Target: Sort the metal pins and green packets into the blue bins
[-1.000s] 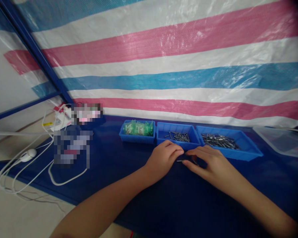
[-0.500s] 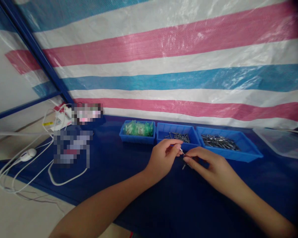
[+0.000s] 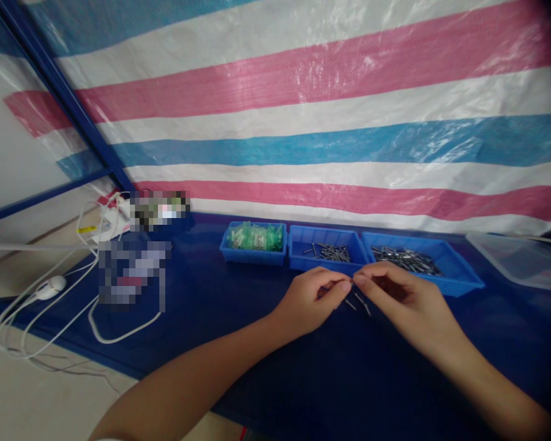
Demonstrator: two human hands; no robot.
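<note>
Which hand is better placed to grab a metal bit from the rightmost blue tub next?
Right, I think: the right hand is closer to the rightmost tub. The left hand is further left, by the middle tub.

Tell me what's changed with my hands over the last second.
Your left hand and right hand have both shifted slightly right, and their fingers now almost meet. Two thin, silvery metal pins now show just below them; whether either was gripped or let go is unclear. The three blue rectangular plastic bins stayed put.
</note>
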